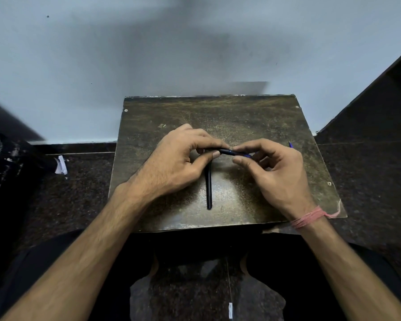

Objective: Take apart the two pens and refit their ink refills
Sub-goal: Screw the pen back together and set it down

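A dark pen (226,151) is held level above the middle of a worn brown board (241,112). My left hand (178,163) pinches its left part between thumb and fingers. My right hand (276,170) pinches its right end, where a blue tip shows. The second dark pen (209,191) lies on the board below my hands, pointing towards me, its far end hidden under my left hand. A thin blue piece (290,144) sticks out beyond my right hand; I cannot tell what it is.
The board rests on a dark speckled floor (79,193) against a pale wall (148,54). A scrap of white paper (61,165) lies on the floor at the left. Dark furniture edges stand at both sides. My crossed legs are below the board.
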